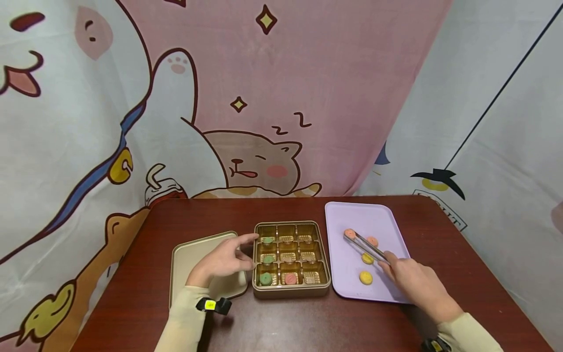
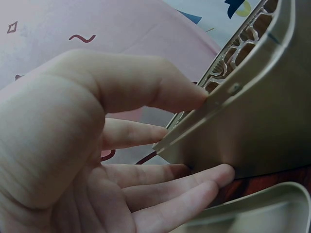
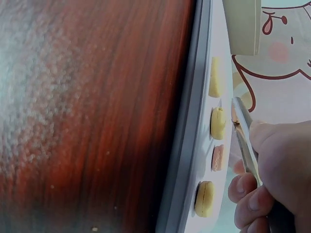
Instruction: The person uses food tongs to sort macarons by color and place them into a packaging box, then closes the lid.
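Note:
My right hand point(image 1: 415, 283) grips metal tongs point(image 1: 371, 248) over the lilac tray point(image 1: 352, 292). A pink macaron point(image 1: 349, 233) shows at the tong tips, and in the right wrist view the tips straddle it. Below lie another pink macaron point(image 1: 372, 241) and yellow macarons point(image 1: 366, 277); the hand hides part of the tray. My left hand point(image 1: 226, 258) reaches to the left side of the gold box point(image 1: 292, 293), thumb and fingertips at its rim and wall in the left wrist view. Green macarons point(image 1: 266, 278) sit in the box's left column, and a pink macaron point(image 1: 291, 278) occupies the front middle compartment.
Partly under the left forearm lies the gold lid point(image 1: 193, 254), left of the box. Everything stands on a dark red-brown table point(image 1: 316, 327). Behind its far edge hangs a cartoon-printed cloth point(image 1: 343, 98).

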Demonstrator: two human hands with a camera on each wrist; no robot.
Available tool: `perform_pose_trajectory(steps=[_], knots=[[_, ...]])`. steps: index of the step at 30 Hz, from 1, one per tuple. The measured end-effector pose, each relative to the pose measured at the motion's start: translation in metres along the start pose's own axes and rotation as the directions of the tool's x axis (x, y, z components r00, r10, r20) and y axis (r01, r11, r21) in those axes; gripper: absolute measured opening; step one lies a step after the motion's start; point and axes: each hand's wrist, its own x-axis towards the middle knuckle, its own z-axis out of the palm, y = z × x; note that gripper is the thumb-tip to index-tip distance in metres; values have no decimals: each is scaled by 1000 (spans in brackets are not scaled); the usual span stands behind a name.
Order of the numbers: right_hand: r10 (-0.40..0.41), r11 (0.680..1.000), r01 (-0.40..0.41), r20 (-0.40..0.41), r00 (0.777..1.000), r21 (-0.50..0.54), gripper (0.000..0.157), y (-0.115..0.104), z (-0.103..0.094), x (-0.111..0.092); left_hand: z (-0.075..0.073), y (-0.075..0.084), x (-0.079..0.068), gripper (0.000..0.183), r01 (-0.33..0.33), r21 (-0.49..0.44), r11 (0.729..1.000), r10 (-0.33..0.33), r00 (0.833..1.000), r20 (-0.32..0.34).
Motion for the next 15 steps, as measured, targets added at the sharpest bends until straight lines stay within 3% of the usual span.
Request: perform_pose_trajectory(steps=[9, 15], knots=[[-60, 998, 60, -115, 992, -1, 41, -4, -1, -1, 0, -1, 0, 83, 0, -5, 1000, 0, 1000, 5], [-73, 997, 73, -139, 988, -10, 40, -9, -4, -2, 0, -1, -1, 83, 1, -13, 1000, -1, 1000, 8]])
